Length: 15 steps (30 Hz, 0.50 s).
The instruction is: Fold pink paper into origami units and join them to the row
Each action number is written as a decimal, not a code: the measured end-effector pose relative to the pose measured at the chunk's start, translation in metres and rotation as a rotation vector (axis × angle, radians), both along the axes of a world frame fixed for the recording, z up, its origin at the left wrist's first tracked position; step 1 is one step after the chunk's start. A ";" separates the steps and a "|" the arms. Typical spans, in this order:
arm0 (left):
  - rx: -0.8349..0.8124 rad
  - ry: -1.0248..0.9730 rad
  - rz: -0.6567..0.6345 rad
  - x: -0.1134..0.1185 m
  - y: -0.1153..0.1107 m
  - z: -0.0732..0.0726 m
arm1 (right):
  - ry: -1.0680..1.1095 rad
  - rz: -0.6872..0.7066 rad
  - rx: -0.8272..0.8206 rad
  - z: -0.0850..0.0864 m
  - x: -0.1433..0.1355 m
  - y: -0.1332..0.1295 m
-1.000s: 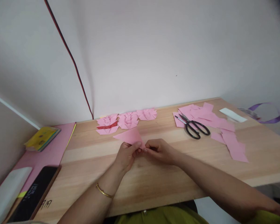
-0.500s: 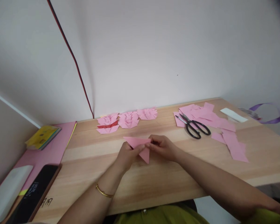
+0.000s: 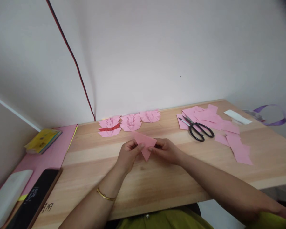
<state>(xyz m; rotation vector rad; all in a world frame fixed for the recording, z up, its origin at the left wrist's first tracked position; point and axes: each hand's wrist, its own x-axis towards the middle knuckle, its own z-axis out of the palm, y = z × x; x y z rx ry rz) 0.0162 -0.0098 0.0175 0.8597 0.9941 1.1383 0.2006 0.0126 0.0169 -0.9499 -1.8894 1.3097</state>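
A folded piece of pink paper (image 3: 146, 141), roughly triangular with one point toward me, is held just above the wooden table (image 3: 92, 178). My left hand (image 3: 130, 154) pinches its left side, thumb on top and fingers underneath. On the other side my right hand (image 3: 165, 150) grips the right edge between thumb and fingers. Several pink cut-paper shapes (image 3: 131, 122) with fringed cuts lie by the wall beyond my hands. A red paper strip (image 3: 109, 128) crosses the leftmost one.
Black-handled scissors (image 3: 197, 128) and a pen (image 3: 184, 121) lie on pink paper scraps (image 3: 239, 148) at right. Beside them is a white strip (image 3: 237, 117). At left are a yellow packet (image 3: 41, 141), a pink sheet (image 3: 66, 136), a phone (image 3: 35, 195) and a white box-like object (image 3: 10, 195).
The pink paper has turned between my hands, its lower point swinging left and its top edge now slanting down to the right. Both hands keep hold of it.
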 end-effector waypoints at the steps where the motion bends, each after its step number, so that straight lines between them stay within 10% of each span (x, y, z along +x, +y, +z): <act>1: -0.001 0.001 -0.001 0.000 0.000 0.000 | 0.025 -0.010 -0.005 -0.001 0.000 0.001; 15: 0.167 0.343 -0.040 -0.003 0.000 0.009 | 0.140 -0.022 0.034 0.003 0.002 0.003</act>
